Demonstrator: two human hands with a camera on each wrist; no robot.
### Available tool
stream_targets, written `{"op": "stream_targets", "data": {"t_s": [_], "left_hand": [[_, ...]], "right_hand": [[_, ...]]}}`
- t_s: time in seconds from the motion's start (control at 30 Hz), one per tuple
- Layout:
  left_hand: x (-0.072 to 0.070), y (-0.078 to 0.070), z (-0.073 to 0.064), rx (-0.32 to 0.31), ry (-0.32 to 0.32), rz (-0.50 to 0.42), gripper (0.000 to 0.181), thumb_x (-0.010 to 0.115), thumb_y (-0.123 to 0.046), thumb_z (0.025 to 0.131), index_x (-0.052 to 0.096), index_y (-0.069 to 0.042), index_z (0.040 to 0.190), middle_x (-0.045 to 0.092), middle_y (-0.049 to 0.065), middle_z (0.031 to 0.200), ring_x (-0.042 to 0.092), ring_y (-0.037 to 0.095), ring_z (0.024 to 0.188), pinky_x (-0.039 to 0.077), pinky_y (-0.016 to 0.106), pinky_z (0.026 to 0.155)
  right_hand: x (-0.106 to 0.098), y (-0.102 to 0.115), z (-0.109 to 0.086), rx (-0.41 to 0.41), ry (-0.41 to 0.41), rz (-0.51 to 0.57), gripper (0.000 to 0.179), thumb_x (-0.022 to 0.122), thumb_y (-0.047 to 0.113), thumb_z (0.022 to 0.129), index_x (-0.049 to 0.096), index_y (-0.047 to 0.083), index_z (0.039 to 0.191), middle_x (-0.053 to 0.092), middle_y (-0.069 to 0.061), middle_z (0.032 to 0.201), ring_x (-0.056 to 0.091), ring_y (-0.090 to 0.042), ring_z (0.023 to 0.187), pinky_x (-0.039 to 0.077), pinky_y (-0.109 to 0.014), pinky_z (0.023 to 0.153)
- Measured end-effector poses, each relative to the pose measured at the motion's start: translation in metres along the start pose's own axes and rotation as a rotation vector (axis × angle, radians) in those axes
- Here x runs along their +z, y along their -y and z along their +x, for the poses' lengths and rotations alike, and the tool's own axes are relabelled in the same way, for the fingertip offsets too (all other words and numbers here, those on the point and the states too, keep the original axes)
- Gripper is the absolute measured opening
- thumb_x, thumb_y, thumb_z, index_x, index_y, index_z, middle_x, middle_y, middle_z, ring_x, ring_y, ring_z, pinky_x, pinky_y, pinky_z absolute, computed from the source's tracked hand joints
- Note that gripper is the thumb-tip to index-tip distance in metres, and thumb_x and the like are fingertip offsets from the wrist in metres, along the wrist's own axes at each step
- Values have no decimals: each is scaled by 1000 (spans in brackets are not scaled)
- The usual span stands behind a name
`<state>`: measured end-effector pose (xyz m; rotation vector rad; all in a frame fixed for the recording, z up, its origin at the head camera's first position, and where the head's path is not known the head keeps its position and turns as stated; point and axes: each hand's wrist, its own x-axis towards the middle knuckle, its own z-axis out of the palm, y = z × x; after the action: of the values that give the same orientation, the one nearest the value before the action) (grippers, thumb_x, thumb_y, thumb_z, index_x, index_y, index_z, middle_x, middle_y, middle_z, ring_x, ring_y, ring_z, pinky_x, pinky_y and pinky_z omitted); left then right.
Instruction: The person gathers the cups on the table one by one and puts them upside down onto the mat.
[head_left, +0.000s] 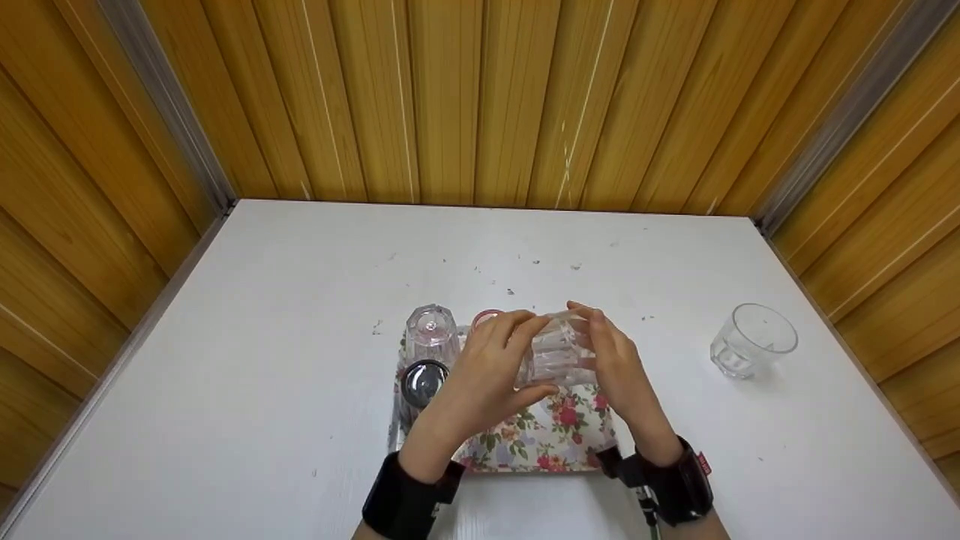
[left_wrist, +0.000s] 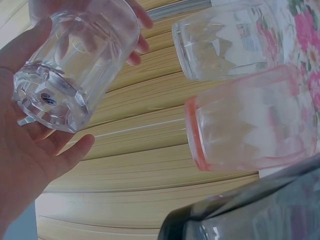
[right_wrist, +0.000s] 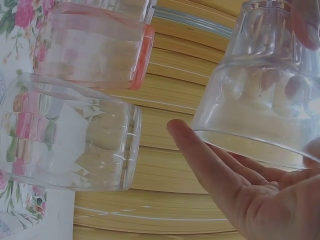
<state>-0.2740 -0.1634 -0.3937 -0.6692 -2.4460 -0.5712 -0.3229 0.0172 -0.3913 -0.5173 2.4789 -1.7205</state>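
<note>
Both hands hold a clear drinking glass (head_left: 556, 352) above a flower-patterned tray (head_left: 540, 450). My left hand (head_left: 491, 361) has its fingers around the glass's thick base, which shows a small dark label (left_wrist: 48, 99) in the left wrist view. At the wide rim end is my right hand (head_left: 621, 367), its fingers bent about the glass; the right wrist view shows its palm (right_wrist: 270, 200) beside the rim. Behind the rim in the left wrist view, right fingertips (left_wrist: 141, 30) appear. On the tray stand an upturned clear glass (head_left: 431, 330), a pink-tinted glass (left_wrist: 250, 122) and a dark grey glass (head_left: 424, 384).
Another clear glass (head_left: 754, 341) stands upright on the white table (head_left: 225, 390), to the right of the tray. A faceted clear glass (right_wrist: 75, 135) is near the pink one in the right wrist view. Wood-patterned walls (head_left: 480, 105) border the table.
</note>
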Motion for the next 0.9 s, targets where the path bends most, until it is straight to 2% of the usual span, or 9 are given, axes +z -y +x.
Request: {"op": "stream_targets", "data": {"t_s": [0.2, 0.67, 0.9], "left_hand": [[-1, 0, 0, 4, 1, -15, 76, 73, -43, 72, 40, -11, 132, 47, 7, 124, 45, 20, 115, 35, 36, 102], [-3, 1, 0, 42, -45, -11, 75, 74, -43, 71, 44, -9, 130, 49, 6, 120, 47, 19, 112, 35, 34, 102], [-3, 2, 0, 56, -65, -13, 74, 74, -44, 70, 45, -8, 128, 50, 6, 119, 47, 18, 112, 33, 33, 103]], "right_hand": [[1, 0, 0, -1, 5, -2, 52, 18, 39, 99, 45, 11, 133, 54, -18, 123, 54, -37, 110, 51, -47, 82], [2, 0, 0, 16, 0, -7, 52, 17, 40, 99, 48, 13, 131, 55, -19, 122, 54, -37, 110, 50, -48, 82], [1, 0, 0, 25, 14, 24, 51, 18, 40, 99, 49, 13, 130, 55, -18, 121, 54, -38, 110, 50, -47, 82]]}}
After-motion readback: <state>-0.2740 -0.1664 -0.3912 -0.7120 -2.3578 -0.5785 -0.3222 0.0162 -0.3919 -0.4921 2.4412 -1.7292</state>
